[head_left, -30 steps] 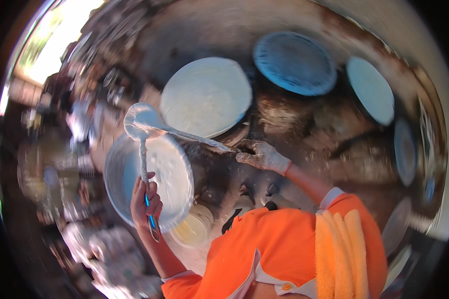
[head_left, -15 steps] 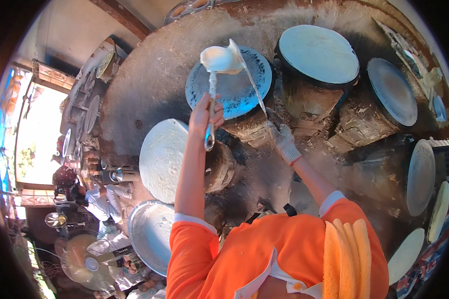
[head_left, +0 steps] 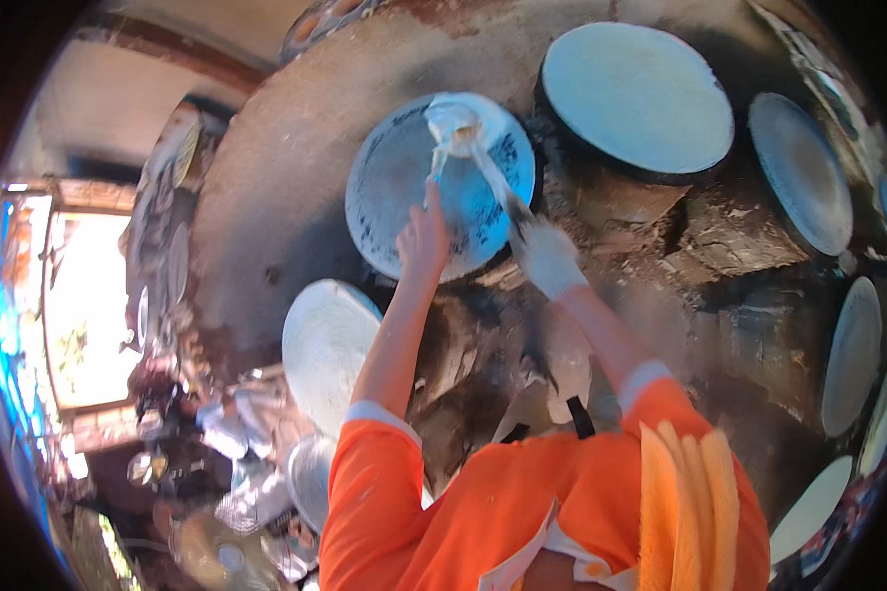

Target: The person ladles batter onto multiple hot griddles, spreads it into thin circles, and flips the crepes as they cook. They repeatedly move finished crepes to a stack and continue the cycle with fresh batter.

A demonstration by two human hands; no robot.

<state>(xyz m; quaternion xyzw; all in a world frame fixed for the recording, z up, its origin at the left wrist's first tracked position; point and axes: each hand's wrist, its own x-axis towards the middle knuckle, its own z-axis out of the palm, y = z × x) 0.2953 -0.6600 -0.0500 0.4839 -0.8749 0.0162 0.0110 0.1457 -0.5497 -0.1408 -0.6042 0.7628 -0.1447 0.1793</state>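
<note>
My left hand is closed on the handle of a batter-coated ladle over the far part of a round griddle. A pool of white batter lies on the griddle's far edge, around the ladle's bowl. In a white glove with dark, soiled fingers, my right hand grips a long batter-smeared stick. The stick's far end meets the batter beside the ladle; its exact shape is blurred. Dark specks dot the griddle surface.
Right of it stands a griddle covered with pale batter. Beyond are a bare griddle and another. A batter-covered round griddle is near my left forearm, above a metal basin. A fan stands lower left.
The ladle has come down from above the griddle, and batter now lies on the surface. My right hand has swung the stick's end in beside it. The view has shifted slightly.
</note>
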